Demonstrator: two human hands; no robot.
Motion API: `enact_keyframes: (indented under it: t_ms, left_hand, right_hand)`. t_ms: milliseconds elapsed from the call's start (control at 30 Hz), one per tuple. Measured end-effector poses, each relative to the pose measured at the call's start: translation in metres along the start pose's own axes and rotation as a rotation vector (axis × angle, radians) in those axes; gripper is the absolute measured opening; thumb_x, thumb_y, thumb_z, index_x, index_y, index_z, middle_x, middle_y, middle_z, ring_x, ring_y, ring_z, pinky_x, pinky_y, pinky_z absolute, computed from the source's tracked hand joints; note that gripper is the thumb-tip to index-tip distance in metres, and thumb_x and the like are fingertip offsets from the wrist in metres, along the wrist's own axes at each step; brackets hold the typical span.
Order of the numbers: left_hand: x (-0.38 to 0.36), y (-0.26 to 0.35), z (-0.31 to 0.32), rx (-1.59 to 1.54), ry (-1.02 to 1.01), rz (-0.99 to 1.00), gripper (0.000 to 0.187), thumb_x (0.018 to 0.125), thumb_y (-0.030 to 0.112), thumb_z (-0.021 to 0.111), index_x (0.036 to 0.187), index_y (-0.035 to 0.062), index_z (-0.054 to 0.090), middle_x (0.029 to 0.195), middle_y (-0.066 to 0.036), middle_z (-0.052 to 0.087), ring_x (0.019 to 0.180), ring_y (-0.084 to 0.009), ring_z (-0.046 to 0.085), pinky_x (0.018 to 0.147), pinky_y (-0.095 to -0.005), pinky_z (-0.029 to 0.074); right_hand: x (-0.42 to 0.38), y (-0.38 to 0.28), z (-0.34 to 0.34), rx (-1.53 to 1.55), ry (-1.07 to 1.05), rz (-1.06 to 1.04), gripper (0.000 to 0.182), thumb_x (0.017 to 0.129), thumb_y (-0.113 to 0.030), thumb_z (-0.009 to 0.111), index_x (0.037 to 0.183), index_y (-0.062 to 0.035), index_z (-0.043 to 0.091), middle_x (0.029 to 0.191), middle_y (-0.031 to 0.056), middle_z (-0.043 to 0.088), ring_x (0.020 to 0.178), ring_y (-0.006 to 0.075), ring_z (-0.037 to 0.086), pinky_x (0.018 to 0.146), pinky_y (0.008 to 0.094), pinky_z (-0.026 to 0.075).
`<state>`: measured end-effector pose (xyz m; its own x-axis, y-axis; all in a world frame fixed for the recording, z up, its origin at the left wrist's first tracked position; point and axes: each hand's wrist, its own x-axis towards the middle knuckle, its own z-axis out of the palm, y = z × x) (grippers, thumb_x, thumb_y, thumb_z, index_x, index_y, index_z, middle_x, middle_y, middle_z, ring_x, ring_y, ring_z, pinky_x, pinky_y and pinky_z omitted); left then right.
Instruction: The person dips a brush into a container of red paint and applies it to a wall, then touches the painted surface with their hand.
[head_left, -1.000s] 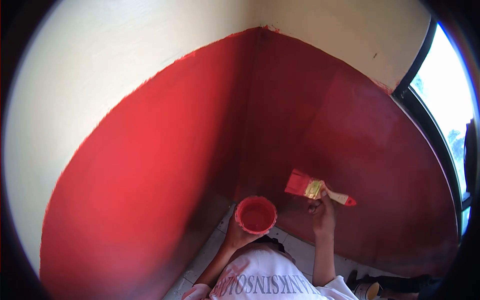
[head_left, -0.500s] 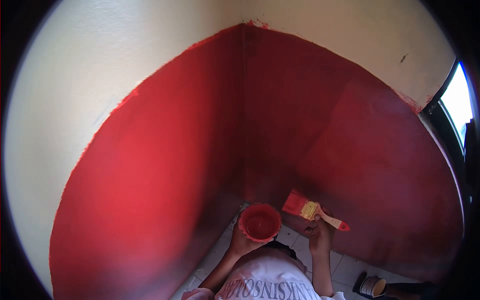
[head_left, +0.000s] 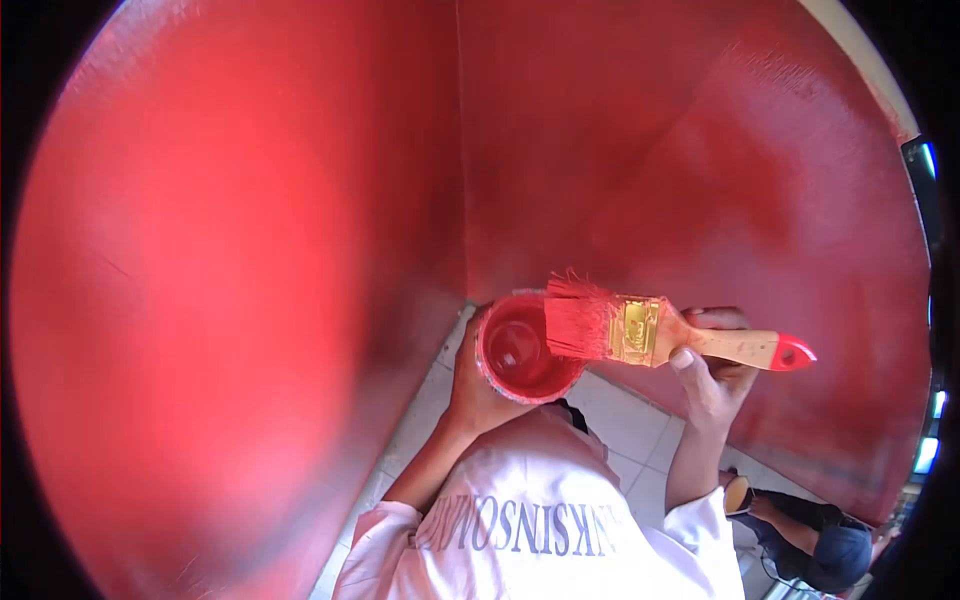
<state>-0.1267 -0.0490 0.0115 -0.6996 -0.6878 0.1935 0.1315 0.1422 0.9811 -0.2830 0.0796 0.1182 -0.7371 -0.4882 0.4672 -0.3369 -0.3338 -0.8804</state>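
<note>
My left hand [head_left: 476, 385] is wrapped round a small round tub [head_left: 487, 372] in front of my chest, with a shallow pool of red paint [head_left: 515, 350] inside. In my right hand [head_left: 715, 375] is a wide paintbrush [head_left: 633, 330], its wooden handle with the red tip pointing right. The brush's red-coated bristles [head_left: 578, 318] overlap the right rim of the tub in this view, some strands splayed upward. My thumb presses on the handle close to the gold-coloured ferrule.
Two red walls [head_left: 250, 200] meet in a corner ahead of me. White floor tiles [head_left: 625, 425] lie below. Another person [head_left: 835, 550] with a dark cap is low at the bottom right. A strip of cream wall [head_left: 860, 50] shows at the upper right.
My view has tipped downward, so most of the cream upper wall is gone. The brush has come nearer the camera and over the tub's rim, and the other person shows more.
</note>
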Motion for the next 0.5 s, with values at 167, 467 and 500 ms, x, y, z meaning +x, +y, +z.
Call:
enact_keyframes:
  t_ms: [167,467,500]
  left_hand:
    - [0.018,0.005,-0.001,0.062,0.043,0.129,0.098,0.05,0.021,0.093,0.13,0.0048,0.039,0.124,-0.013,0.052,0.113,-0.0253,0.054,0.094,-0.0368,0.045]
    - [0.018,-0.009,-0.008,0.053,0.023,0.141,0.09,0.051,0.019,0.091,0.127,0.0066,0.044,0.122,-0.011,0.053,0.111,-0.0247,0.054,0.093,-0.0377,0.045]
    - [0.019,-0.006,-0.007,0.049,0.05,0.175,0.085,0.052,0.018,0.091,0.124,0.0064,0.047,0.12,-0.009,0.055,0.109,-0.0213,0.056,0.093,-0.0361,0.045]
  right_hand:
    - [0.042,-0.019,0.015,-0.12,-0.424,-0.176,0.024,0.071,-0.001,0.075,0.09,0.0033,0.062,0.073,0.0125,0.066,0.06,0.02,0.064,0.054,0.0283,0.051]
    - [0.051,-0.018,0.054,-0.423,-0.791,-0.071,0.02,0.071,-0.003,0.073,0.088,-0.0044,0.063,0.077,0.0107,0.066,0.064,0.0248,0.065,0.057,0.0318,0.052]
    - [0.048,-0.014,0.057,-0.428,-0.794,-0.019,0.02,0.072,-0.004,0.072,0.09,-0.0048,0.063,0.077,0.0112,0.066,0.064,0.0258,0.065,0.058,0.0325,0.052]
